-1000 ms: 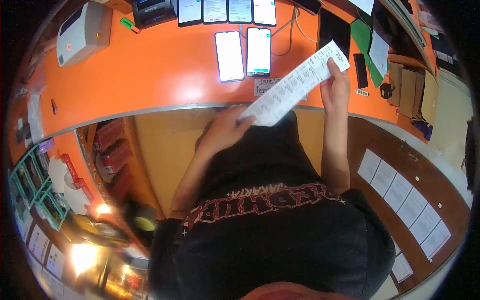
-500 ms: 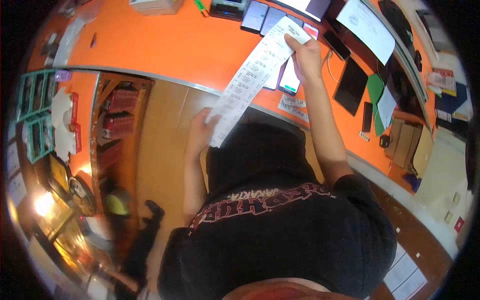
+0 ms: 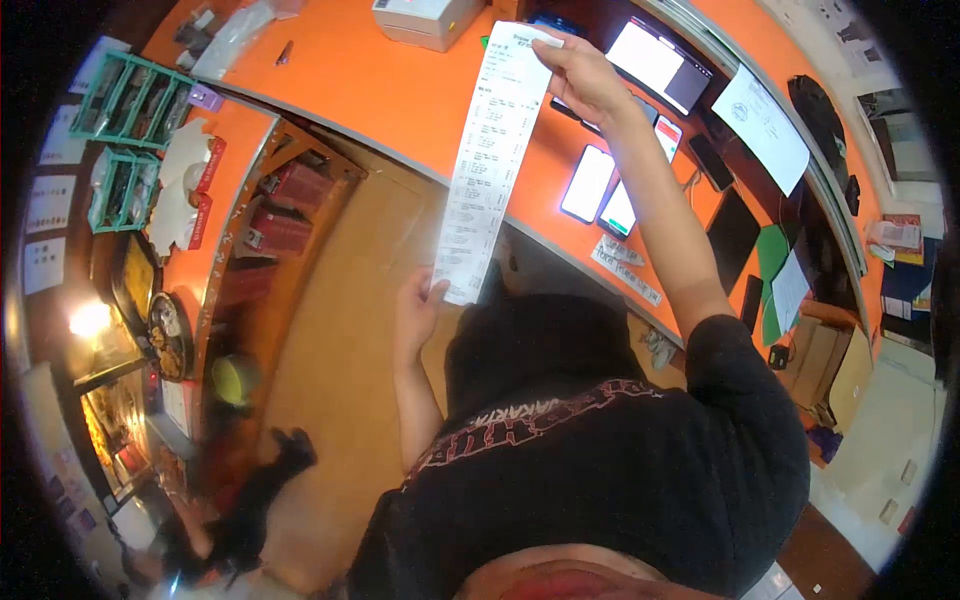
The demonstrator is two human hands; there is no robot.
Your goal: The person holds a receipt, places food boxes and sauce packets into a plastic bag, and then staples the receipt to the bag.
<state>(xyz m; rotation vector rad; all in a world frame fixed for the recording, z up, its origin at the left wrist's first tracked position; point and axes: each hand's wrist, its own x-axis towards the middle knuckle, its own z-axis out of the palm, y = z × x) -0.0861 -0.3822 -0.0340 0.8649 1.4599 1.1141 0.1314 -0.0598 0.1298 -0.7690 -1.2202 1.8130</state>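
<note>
A long printed receipt (image 3: 487, 165) stretches between my two hands, its text facing up. My right hand (image 3: 585, 80) pinches the top end, thumb on the printed face, out over the orange counter (image 3: 385, 95). Down at the lower end, my left hand (image 3: 420, 308) grips the left edge with its thumb on the paper, above the floor in front of the counter. Several phones lie on the counter near my right forearm, among them one with a lit white screen (image 3: 588, 182) and one with a green patch on its screen (image 3: 619, 210). The receipt and my right arm partly cover others.
A white box-shaped device (image 3: 428, 22) and a lit monitor (image 3: 657, 62) stand at the back. A black tablet (image 3: 733, 232) and a handwritten note (image 3: 627, 268) lie rightward. Green baskets (image 3: 128, 100) are at left. Another person (image 3: 235, 510) is at lower left, beside shelves.
The receipt has turned more upright and moved left over the counter, both hands still on it. My view has rotated, and the phones beneath are uncovered differently.
</note>
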